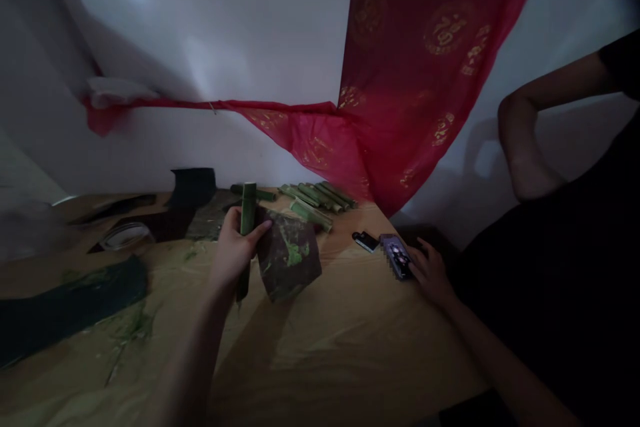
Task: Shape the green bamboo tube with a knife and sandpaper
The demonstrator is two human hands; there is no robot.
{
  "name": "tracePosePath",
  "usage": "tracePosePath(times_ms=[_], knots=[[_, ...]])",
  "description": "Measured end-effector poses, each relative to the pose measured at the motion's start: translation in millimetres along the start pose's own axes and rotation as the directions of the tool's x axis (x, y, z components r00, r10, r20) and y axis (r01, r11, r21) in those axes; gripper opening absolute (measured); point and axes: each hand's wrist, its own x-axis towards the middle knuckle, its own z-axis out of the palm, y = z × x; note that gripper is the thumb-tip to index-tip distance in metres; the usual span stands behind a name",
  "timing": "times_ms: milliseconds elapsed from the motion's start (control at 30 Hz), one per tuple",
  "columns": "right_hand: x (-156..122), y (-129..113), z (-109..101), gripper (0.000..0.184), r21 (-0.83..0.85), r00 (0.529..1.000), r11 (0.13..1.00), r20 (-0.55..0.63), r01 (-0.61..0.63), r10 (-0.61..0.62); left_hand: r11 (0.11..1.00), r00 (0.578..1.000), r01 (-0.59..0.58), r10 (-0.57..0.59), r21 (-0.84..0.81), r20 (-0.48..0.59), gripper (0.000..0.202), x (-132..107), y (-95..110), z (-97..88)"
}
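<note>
**Left hand grips green bamboo strip above tabletop**

The left hand (234,255) has its fingers clamped around a green bamboo strip (247,214), which stands nearly upright, sticking out above and below the fist. The fingertips meet the edge of a dark sandpaper sheet (290,259) smeared green. The right hand (431,274), fingers loosely apart and holding nothing, sits just beside a phone (397,257) toward the right edge of the tabletop (350,347). More bamboo strips (317,198) lie at the far edge. A co-worker's bare arm (525,140) shows at right.

Red cloth (415,74) — gold medallions; bamboo stick (248,208) — green.
</note>
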Motion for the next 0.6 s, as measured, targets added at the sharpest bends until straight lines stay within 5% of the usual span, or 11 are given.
tracePosePath(times_ms=[233, 433, 600], knots=[[-32.2, -9.1, -14.0, 0.054, 0.005, 0.995, 1.0, 0.1, 0.007, -0.007, 1.0, 1.0, -0.025, 0.025, 0.016, -0.003, 0.038, 0.0, 0.5, -1.5], [-21.8, -13.2, -8.6, 0.069, 0.01, 0.995, 1.0, 0.094, 0.016, -0.016, 1.0, 1.0, -0.006, 0.007, 0.029, -0.004, 0.039, -0.3, 1.7, -1.7], [-8.8, -8.2, -0.7, 0.061, 0.017, 0.997, 1.0, 0.067, 0.024, -0.025, 0.999, 1.0, -0.028, 0.028, 0.028, -0.012, 0.038, 1.5, -1.5, -0.4]])
